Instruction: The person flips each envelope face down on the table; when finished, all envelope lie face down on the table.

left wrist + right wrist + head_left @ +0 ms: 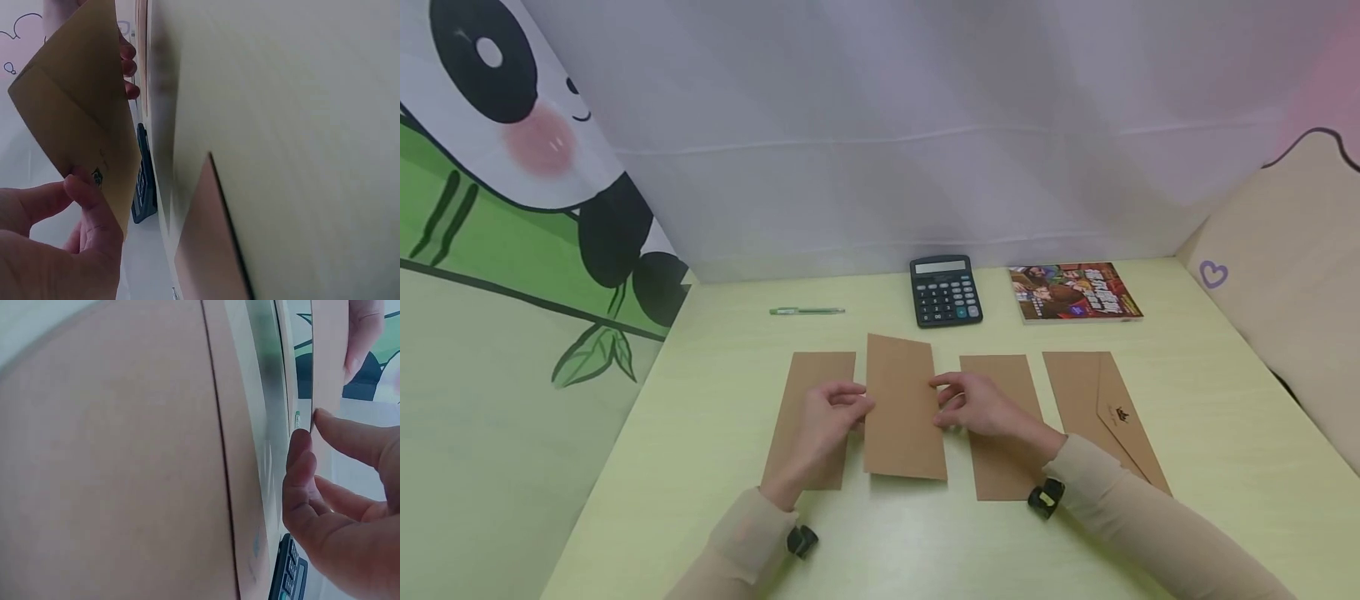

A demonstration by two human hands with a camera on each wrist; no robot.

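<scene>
A brown kraft envelope (904, 408) is raised just over the table, its plain side facing up in the head view. My left hand (829, 421) pinches its left edge between thumb and fingers, and my right hand (981, 404) pinches the right edge. From below, the left wrist view shows the envelope's flap side (81, 106) with a small crown print. A plain envelope (816, 371) lies under my left hand, and another plain envelope (1003, 471) under my right hand and wrist. Farther right lies an envelope (1086, 392) with its flap and crown print up.
Along the back of the pale table (647, 467) lie a green pen (807, 311), a black calculator (946, 292) and a colourful book (1075, 292). A white curtain (925, 125) hangs behind them, and printed panels stand at both sides.
</scene>
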